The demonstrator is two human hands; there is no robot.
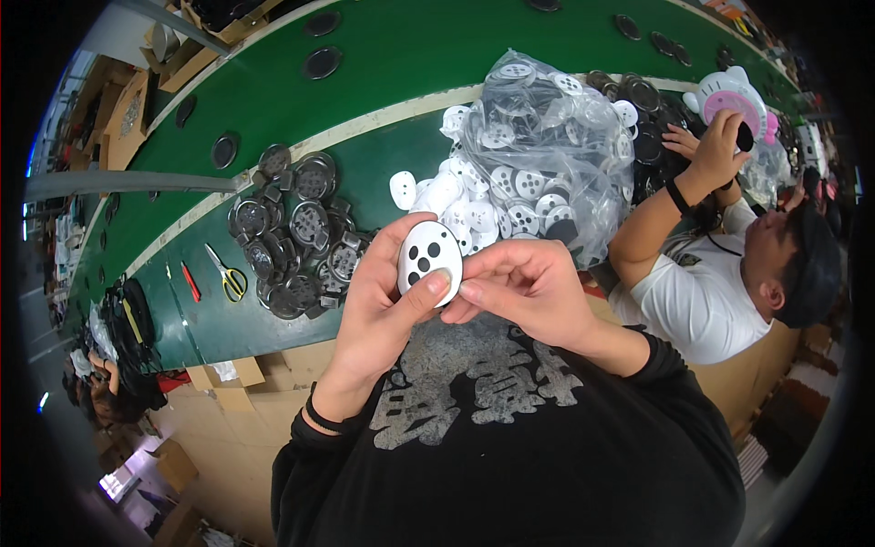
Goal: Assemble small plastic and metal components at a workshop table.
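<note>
A white oval plastic cover with several black round spots [421,253] is held up in front of my chest. My left hand [381,296] grips it from the left side, with the thumb across its lower face. At the cover's lower right edge, my right hand [524,284] pinches with thumb and fingertips. Just beyond my hands lies a heap of similar white covers [442,193], partly spilling from a clear plastic bag [547,109]. To the left of them sits a pile of dark, shiny round parts [296,228].
Yellow-and-black-handled scissors [230,276] and a red-handled tool [190,283] lie on the green table [150,314] at left. Behind runs a green conveyor belt [401,55] carrying scattered dark discs. At right, a co-worker [697,292] handles a white-and-pink cat-shaped item [736,98].
</note>
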